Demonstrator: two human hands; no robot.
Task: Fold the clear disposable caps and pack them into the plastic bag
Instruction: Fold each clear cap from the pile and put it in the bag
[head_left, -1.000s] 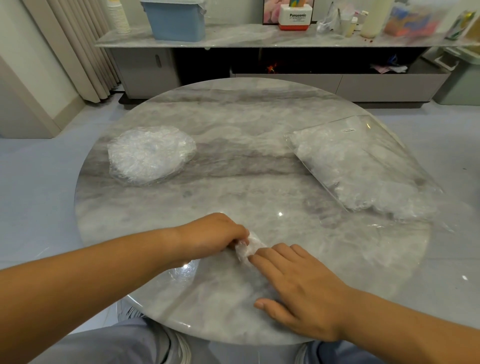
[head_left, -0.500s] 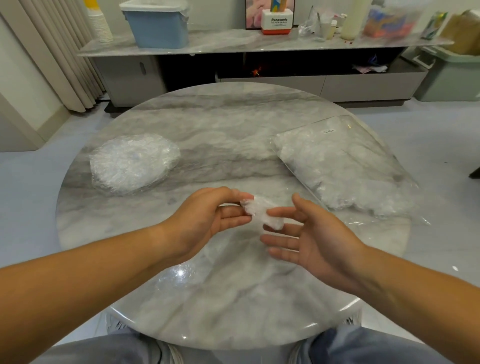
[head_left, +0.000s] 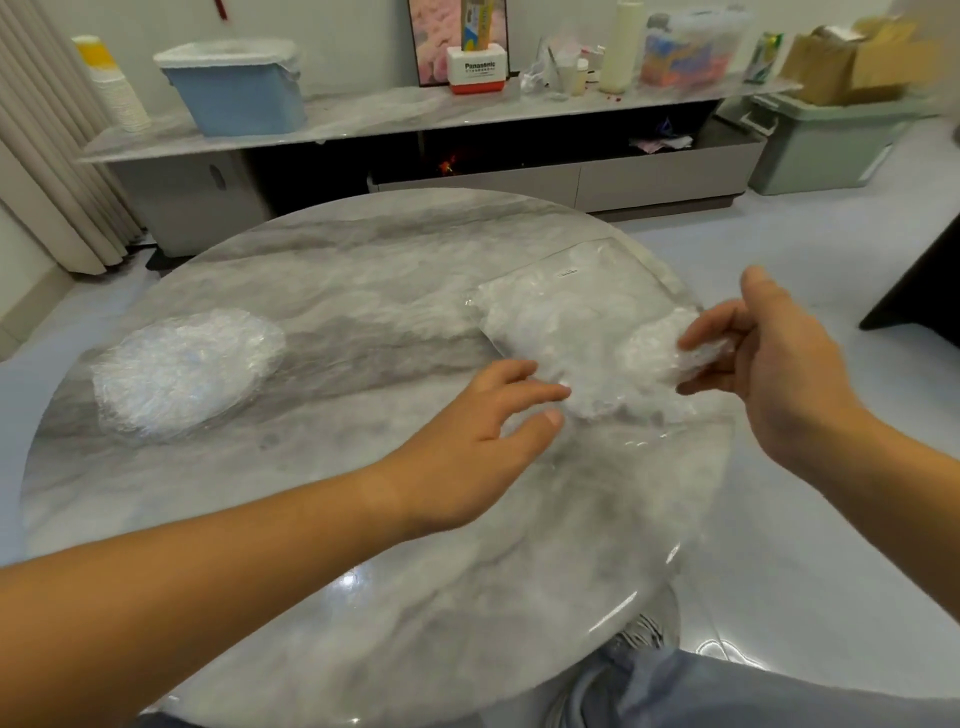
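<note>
A folded clear cap (head_left: 660, 348) is pinched in my right hand (head_left: 769, 364), held just above the near end of the plastic bag (head_left: 566, 322). The bag lies on the right side of the round marble table (head_left: 363, 291) and is stuffed with folded caps. My left hand (head_left: 488, 441) reaches toward the bag's near end with fingers spread, its fingertips at the bag's edge and holding nothing. A pile of unfolded clear caps (head_left: 182, 369) sits on the table's left side.
Behind the table runs a low marble-topped cabinet (head_left: 415, 119) carrying a blue bin (head_left: 234, 88), a stack of cups (head_left: 114, 88) and bottles. A green bin (head_left: 826, 140) stands on the floor at the right. Curtains hang at the far left.
The folded cap passed from my left hand to my right, which carried it right over the bag. My left hand let go and reached toward the bag's edge. The view turned right.
</note>
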